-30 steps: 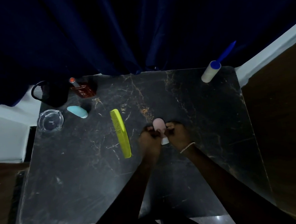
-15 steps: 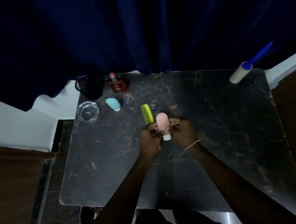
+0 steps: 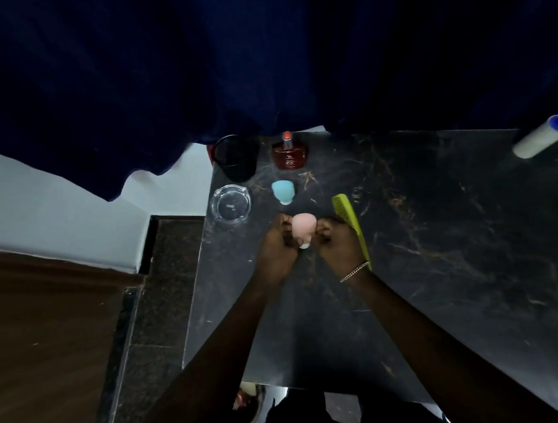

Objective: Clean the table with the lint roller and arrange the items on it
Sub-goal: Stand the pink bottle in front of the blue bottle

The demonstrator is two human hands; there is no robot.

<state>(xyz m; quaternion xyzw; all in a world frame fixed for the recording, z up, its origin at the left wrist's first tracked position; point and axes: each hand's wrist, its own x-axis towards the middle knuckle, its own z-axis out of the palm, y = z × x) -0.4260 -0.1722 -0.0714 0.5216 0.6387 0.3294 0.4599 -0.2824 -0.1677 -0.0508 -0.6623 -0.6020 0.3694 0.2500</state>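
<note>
A small pink bottle (image 3: pixel 303 228) with a white cap pointing toward me is held between both hands over the dark marble table (image 3: pixel 446 245). My left hand (image 3: pixel 276 246) grips its left side and my right hand (image 3: pixel 337 241), with a chain bracelet at the wrist, grips its right side. Just beyond it lies a light blue bottle (image 3: pixel 283 192). A yellow-green comb (image 3: pixel 353 224) lies right of my right hand, partly hidden by it. The lint roller (image 3: pixel 538 137), white with a blue handle, rests at the table's far right edge.
A glass ashtray (image 3: pixel 230 204) sits near the table's far left edge, with a black mesh cup (image 3: pixel 237 159) and a red-brown perfume bottle (image 3: pixel 290 155) behind it. A dark blue curtain (image 3: pixel 254 58) hangs along the back. Floor and a white wall lie to the left.
Both hands have carried the pink bottle leftward, from right of the comb to left of it, close to the blue bottle and ashtray. The camera has swung left too.
</note>
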